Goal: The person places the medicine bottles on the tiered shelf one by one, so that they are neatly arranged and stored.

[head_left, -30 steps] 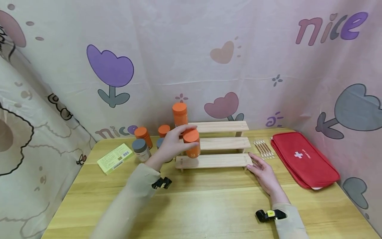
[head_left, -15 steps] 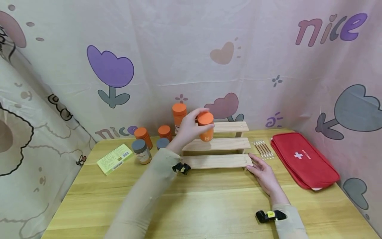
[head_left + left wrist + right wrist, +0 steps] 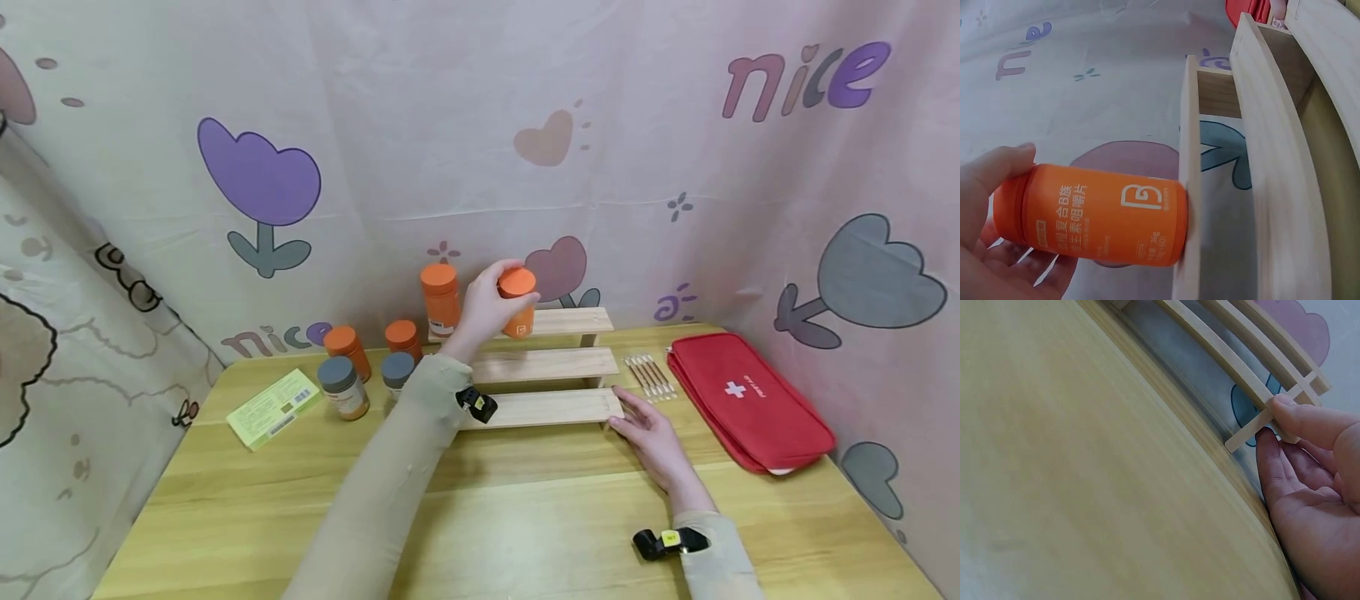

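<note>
An orange supplement bottle (image 3: 519, 321) stands upright at the top tier of a three-tier wooden rack (image 3: 555, 408). My left hand (image 3: 482, 310) grips it by the cap. In the left wrist view, the base of the bottle (image 3: 1110, 215) meets the top board, and thumb and fingers curl round its cap. Left of it on the same tier is another orange bottle (image 3: 441, 307). At the right end of the lowest tier, my right hand (image 3: 654, 435) pinches the board's corner between thumb and fingers, as the right wrist view shows close up.
Left of the rack stand two orange-capped bottles (image 3: 347, 350) and two grey-capped bottles (image 3: 343, 387). A yellow-green box (image 3: 273, 408) lies farther left on the wooden table (image 3: 525, 517). To the right are a pack of cotton swabs (image 3: 649, 377) and a red first-aid pouch (image 3: 750, 404).
My left hand has carried the orange bottle up and back from in front of the lower tiers to the top tier. My right hand stays at the rack's corner. The head view shifts slightly.
</note>
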Demonstrator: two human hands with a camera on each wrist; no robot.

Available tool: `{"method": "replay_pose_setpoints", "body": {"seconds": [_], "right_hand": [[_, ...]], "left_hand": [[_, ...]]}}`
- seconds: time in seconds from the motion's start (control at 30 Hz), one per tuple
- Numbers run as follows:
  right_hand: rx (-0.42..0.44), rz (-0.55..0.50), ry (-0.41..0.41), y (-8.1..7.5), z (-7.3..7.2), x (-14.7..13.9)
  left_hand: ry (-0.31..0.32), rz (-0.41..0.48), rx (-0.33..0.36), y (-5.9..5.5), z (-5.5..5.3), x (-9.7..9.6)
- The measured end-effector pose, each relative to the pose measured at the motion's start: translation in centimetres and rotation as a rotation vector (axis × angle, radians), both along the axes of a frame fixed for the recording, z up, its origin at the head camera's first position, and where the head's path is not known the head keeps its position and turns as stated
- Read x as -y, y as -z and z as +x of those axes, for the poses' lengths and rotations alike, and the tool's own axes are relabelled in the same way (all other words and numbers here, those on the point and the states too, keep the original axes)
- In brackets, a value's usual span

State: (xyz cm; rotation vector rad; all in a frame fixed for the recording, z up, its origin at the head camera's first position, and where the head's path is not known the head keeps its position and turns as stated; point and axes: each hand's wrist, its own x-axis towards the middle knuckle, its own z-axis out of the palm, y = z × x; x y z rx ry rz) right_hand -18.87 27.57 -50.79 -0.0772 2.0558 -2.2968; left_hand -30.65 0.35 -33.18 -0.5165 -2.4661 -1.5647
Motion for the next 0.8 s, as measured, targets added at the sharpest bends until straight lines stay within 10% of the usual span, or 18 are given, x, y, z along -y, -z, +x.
{"method": "replay_pose_setpoints", "body": {"seconds": [0.8], "right_hand": [[-0.001, -0.003, -0.002, -0.04, 0.04, 0.07]], "left_hand": [[-0.011, 0.018, -0.031, 0.84, -0.30, -0.42]]}}
